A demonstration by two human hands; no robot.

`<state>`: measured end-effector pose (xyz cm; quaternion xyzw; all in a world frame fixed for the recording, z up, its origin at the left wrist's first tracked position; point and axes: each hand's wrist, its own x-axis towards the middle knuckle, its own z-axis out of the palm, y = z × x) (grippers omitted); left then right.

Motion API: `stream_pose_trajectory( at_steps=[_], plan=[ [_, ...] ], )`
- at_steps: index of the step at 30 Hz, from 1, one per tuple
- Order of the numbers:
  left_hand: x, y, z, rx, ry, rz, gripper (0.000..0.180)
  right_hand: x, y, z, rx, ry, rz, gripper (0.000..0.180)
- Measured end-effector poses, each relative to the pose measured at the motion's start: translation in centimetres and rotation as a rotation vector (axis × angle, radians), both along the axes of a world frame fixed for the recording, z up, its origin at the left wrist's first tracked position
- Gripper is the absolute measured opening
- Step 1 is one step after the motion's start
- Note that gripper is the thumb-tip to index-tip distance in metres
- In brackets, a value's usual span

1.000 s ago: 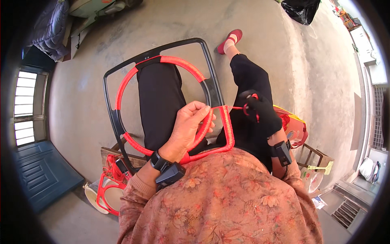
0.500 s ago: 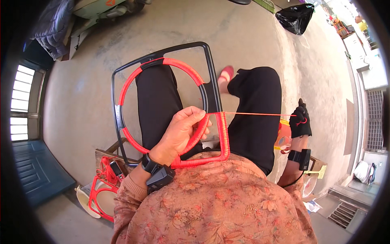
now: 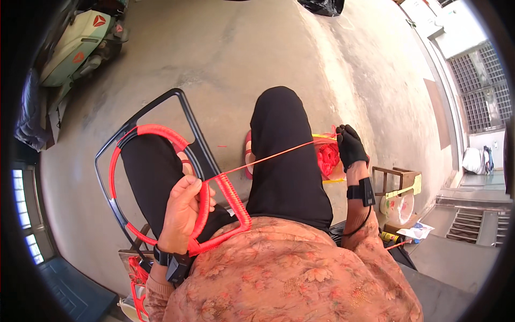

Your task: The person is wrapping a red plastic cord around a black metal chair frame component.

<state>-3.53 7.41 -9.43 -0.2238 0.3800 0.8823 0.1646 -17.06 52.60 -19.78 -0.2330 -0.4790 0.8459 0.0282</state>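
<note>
A black square frame with an inner ring (image 3: pixel 194 131) leans across my left thigh, partly wound with red cord. My left hand (image 3: pixel 185 206), bare, is closed around the ring's right side, thumb on top. From the frame's right side a taut strand of red cord (image 3: pixel 268 158) runs to my right hand (image 3: pixel 351 147). That hand wears a black glove and is closed on the cord beyond my right knee. The tight windings (image 3: pixel 236 199) cover the frame's near right corner and near side.
A red bundle (image 3: pixel 328 158) in a bag lies beside my right leg. To the right stand a wooden stool (image 3: pixel 394 180) and a white basin (image 3: pixel 399 209). Another red-wrapped piece (image 3: pixel 139 300) rests at lower left. A scooter (image 3: pixel 78 48) is parked at the far left.
My view has shifted, and the frame with my left hand now appears lower and further left. My right hand stays on the cord, which now slants upward to the right instead of running nearly level.
</note>
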Motion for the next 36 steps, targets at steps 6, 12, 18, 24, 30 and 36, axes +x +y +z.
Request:
stream_pose_trajectory(
  at_steps=[6,12,18,24,30,36],
  plan=[
    [-0.1,-0.3,0.2,-0.027,0.007,0.041,0.010,0.3,6.2,-6.9,0.510,0.112,-0.011,0.030],
    [-0.1,-0.2,-0.1,-0.067,-0.004,0.082,0.012,0.6,8.1,-5.9,1.299,-0.235,0.254,0.022],
    [-0.3,-0.4,-0.6,-0.019,0.004,0.088,0.007,1.4,-1.5,0.8,0.617,0.058,0.456,0.035],
    [-0.1,-0.4,-0.2,-0.023,-0.025,0.107,0.008,1.6,-8.7,2.5,0.707,0.057,0.787,0.039],
    [-0.7,-0.2,-1.1,-0.005,-0.031,0.101,0.023,1.2,-8.7,5.6,0.571,0.028,0.512,0.012],
    [-0.4,0.5,-1.3,-0.065,-0.057,0.137,0.013,2.0,-13.2,13.4,1.137,0.286,0.899,0.013]
  ],
)
